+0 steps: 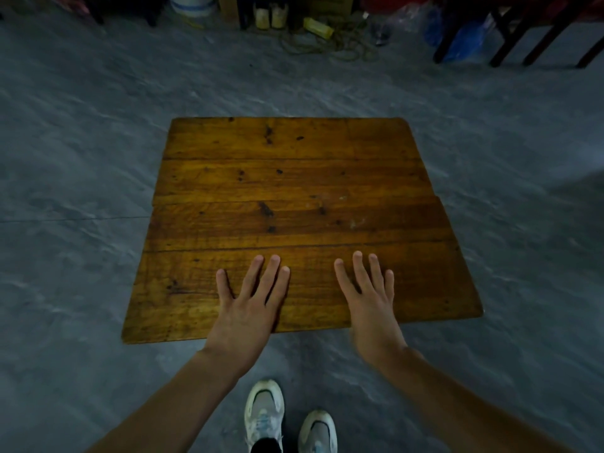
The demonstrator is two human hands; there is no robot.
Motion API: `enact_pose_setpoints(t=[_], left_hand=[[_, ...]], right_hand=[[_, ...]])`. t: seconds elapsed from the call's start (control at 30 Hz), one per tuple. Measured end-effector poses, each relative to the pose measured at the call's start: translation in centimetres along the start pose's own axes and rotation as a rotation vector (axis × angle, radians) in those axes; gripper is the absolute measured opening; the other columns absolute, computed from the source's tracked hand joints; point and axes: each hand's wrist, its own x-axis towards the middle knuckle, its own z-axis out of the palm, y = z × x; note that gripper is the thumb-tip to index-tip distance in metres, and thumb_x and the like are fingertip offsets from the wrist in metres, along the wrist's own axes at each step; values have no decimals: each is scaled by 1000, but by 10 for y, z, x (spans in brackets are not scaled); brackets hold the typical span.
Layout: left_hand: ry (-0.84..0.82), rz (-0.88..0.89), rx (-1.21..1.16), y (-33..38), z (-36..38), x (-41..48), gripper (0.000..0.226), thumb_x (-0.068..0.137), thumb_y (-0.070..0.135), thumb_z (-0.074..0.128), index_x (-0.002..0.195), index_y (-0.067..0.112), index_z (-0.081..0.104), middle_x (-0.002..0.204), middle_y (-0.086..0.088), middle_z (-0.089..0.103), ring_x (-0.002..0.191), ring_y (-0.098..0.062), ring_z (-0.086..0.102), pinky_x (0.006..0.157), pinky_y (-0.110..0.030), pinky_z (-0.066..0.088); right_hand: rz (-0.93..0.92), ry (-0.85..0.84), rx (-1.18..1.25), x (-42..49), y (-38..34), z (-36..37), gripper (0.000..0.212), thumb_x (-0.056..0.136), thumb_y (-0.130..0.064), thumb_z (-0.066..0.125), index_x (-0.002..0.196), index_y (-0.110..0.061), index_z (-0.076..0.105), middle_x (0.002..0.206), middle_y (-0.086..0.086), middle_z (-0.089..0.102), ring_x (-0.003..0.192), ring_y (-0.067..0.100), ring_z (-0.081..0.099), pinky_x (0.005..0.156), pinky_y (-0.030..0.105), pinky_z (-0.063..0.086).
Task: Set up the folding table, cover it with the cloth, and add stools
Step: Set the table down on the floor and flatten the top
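Note:
The folding table (294,184) shows its square top of worn orange-brown planks, seen from above over a grey concrete floor. Its legs are hidden beneath the top. My left hand (251,302) lies flat on the near plank, fingers spread, holding nothing. My right hand (369,295) lies flat beside it on the same plank, fingers also apart. Both palms sit close to the near edge. No cloth and no stools appear in view.
My two white sneakers (287,420) stand on the floor just in front of the table. Along the far wall are a white bucket (192,4), yellow bottles (271,16), coiled rope (330,47) and blue bags (464,40). Dark wooden furniture legs (519,37) stand at far right.

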Motion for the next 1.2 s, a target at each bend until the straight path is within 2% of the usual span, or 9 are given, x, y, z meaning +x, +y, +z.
enact_pose_setpoints(t=[0.07,0.37,0.47,0.57,0.67,0.77,0.9,1.07,1.2], left_hand=[[6,3,-17,1,3,-2,109,77,-8,56,153,16,-17,161,-5,-24,146,-31,-24,107,-75,7],[-32,-2,-21,11,20,-20,111,82,-5,60,150,16,-25,157,-5,-35,142,-31,-34,107,-75,0],[0,-4,-45,16,24,-30,102,85,-3,57,153,14,-18,160,-7,-27,145,-33,-27,106,-76,2],[16,-5,-76,23,32,-42,100,83,-3,58,154,13,-9,162,-9,-16,147,-35,-17,105,-76,6],[8,-11,-68,28,40,-49,104,84,-2,59,153,13,-17,160,-9,-24,145,-34,-25,105,-75,3],[-4,-16,-88,30,44,-49,106,82,-4,61,153,14,-16,161,-8,-24,146,-33,-25,106,-76,2],[-57,-28,-83,26,51,-50,120,76,-7,66,150,19,-26,156,-3,-35,142,-29,-34,108,-73,-1],[-71,-33,-88,26,54,-49,128,72,-7,70,149,20,-29,155,-1,-38,141,-28,-36,109,-72,-4],[-103,-22,-81,23,54,-49,132,70,-6,72,148,21,-30,154,0,-40,141,-27,-38,108,-71,-6]], right_hand=[[-7,-3,9,-3,1,3,113,85,2,61,150,-29,-26,162,9,-24,145,36,-29,117,54,-15],[9,12,54,-24,-1,22,109,86,3,61,152,-31,-19,163,7,-21,147,33,-26,117,50,-17],[16,33,32,-35,-3,30,110,89,-1,59,146,-32,-31,161,8,-26,146,32,-30,116,50,-20],[13,18,32,-48,-3,42,113,86,2,59,148,-32,-29,159,5,-31,144,30,-34,115,49,-22],[19,14,42,-56,-1,48,116,81,6,62,153,-31,-21,157,3,-32,145,29,-33,116,49,-20],[36,7,46,-56,-1,51,115,79,9,61,155,-31,-16,161,4,-24,146,28,-30,117,49,-18],[58,-16,32,-55,-3,54,117,80,9,61,154,-34,-18,162,3,-24,147,27,-29,118,49,-15],[78,-14,-5,-53,-3,57,114,81,6,63,155,-35,-14,164,4,-17,149,28,-22,120,50,-7],[78,-54,-11,-52,-3,54,115,82,6,61,153,-37,-19,162,2,-23,148,28,-25,121,53,-4]])
